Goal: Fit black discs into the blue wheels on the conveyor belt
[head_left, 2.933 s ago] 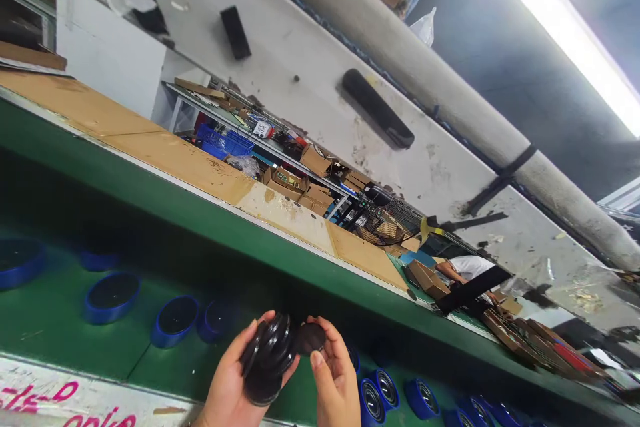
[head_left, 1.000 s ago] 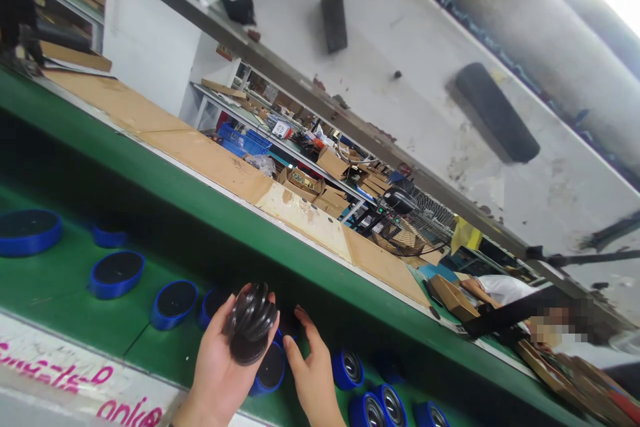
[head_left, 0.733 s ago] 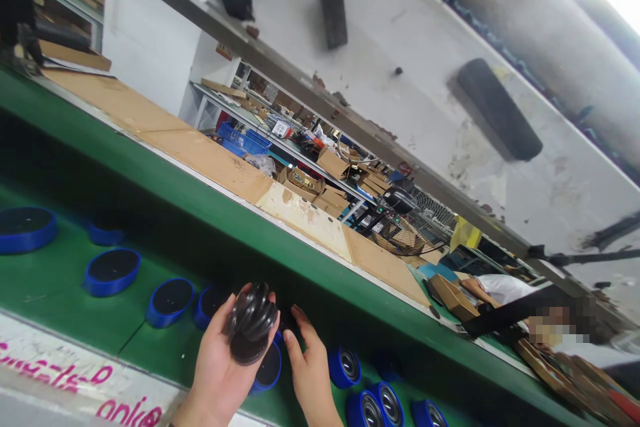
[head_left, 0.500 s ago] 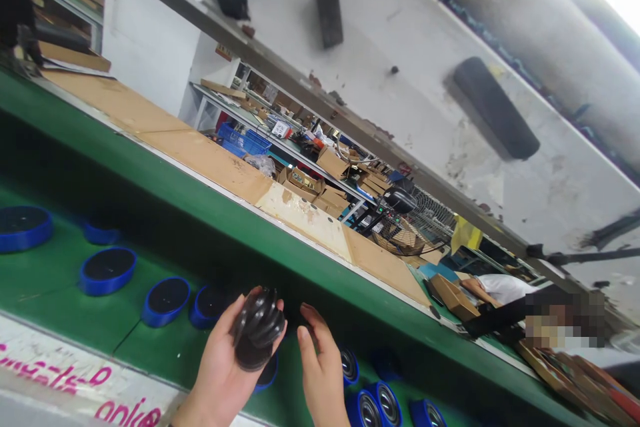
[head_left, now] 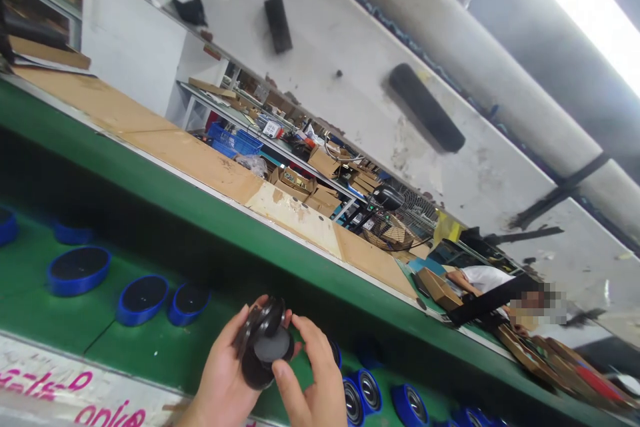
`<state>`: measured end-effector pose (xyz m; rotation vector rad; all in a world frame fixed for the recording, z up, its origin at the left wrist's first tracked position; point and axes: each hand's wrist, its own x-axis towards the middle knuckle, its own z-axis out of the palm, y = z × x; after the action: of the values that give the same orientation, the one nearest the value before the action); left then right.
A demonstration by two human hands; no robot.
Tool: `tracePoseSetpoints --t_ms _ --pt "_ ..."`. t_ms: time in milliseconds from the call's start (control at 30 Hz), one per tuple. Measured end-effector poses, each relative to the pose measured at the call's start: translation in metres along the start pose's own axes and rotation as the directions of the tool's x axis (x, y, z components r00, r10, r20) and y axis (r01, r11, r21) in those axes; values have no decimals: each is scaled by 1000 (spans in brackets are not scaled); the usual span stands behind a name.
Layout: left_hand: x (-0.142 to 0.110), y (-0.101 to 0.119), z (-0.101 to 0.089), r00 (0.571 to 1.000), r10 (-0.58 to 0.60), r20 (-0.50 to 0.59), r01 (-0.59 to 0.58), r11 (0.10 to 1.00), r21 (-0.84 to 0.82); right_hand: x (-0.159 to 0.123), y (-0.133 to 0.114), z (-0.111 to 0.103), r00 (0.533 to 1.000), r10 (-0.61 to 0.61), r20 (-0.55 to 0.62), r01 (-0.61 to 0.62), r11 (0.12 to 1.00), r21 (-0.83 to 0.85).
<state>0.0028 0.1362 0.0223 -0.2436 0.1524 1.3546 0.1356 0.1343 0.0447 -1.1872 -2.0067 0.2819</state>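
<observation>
My left hand is cupped around several glossy black round caps, stacked loosely and tilted against each other. My right hand has come to the same pile, with thumb and fingers closed around the edges of one black disc, its flat dull face toward me. Both hands hang over a green belt. To the left on it lie blue-rimmed round parts with black faces. On the right stand similar blue speaker-like parts with shiny ringed centres showing.
A cardboard-covered ledge runs along the far side of the belt. Overhead slants a grey beam with black blocks on it. Beyond are a fan, boxes, a blue basket and another person at the right.
My right hand has moved left to the pile and taken hold of one black disc. The view has shifted, and the blue parts on the belt appear further left.
</observation>
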Motion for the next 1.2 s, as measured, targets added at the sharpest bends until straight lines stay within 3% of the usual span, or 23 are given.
tracePoseSetpoints --t_ms 100,167,333,467,533,600,700,767,867,1000,1067,1200 --pt "-2 -6 2 998 -58 -35 59 997 44 -1 -5 1 995 78 -65 -76 997 32" --pt "-4 -10 5 994 -84 -71 88 994 68 1 -8 0 993 105 -48 -103 993 50" --pt "-8 -13 11 987 -130 -89 137 988 76 5 -10 -14 967 225 123 -245 953 178" --pt "-8 -16 15 990 -97 -103 107 989 99 8 -5 -27 939 229 258 -269 954 130" --pt "-8 -18 16 988 -93 -119 108 986 125 8 -3 -28 953 221 209 -260 948 185" --pt "-7 -19 15 986 -100 -130 116 986 123 8 -1 -28 967 234 98 -254 904 344" --pt "-5 -16 12 988 -112 -102 120 990 77 13 7 -34 957 290 -14 -243 825 511" --pt "-4 -12 10 992 -90 -85 94 995 40 18 19 -42 938 344 -36 -289 837 465" --pt "-2 -5 8 997 -10 -82 9 1000 -10 21 44 -52 920 392 18 -387 897 214" --pt "-1 1 8 996 43 -80 -47 998 -51 10 75 -49 940 321 114 -310 945 -100" --pt "0 1 7 996 41 -74 -45 997 -54 3 83 -44 946 290 146 -280 956 -86" --pt "0 1 5 997 32 -66 -36 998 -46 -6 85 -38 935 324 145 -347 919 189"
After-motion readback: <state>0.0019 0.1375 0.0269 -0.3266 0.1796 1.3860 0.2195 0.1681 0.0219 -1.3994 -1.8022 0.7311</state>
